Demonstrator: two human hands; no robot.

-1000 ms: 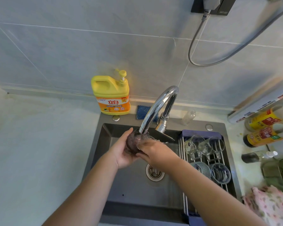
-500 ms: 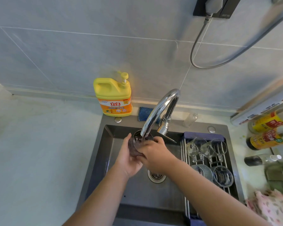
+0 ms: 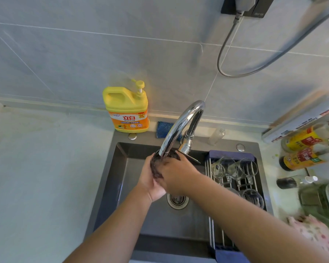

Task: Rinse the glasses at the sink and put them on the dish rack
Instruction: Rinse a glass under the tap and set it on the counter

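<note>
A clear glass (image 3: 157, 164) sits upright under the spout of the chrome tap (image 3: 180, 128), over the dark sink (image 3: 120, 177). My left hand (image 3: 150, 184) cups it from the left and below. My right hand (image 3: 176, 172) wraps it from the right, covering most of its side. The dish rack (image 3: 210, 205) spans the sink's right part and holds several clear glasses (image 3: 234, 168), some tipped on the rods at the back, others nearer me behind my right forearm.
A yellow detergent jug (image 3: 126, 109) and a blue sponge (image 3: 164, 130) stand behind the sink. Sauce bottles (image 3: 304, 149) lie on the right counter, with a floral cloth (image 3: 315, 232) nearer me. The drain (image 3: 177, 201) lies below my hands. A grey cable (image 3: 235, 59) hangs on the wall.
The glass has turned from tilted to upright beneath the spout, and my right hand has shifted around its rim. The view moved slightly.
</note>
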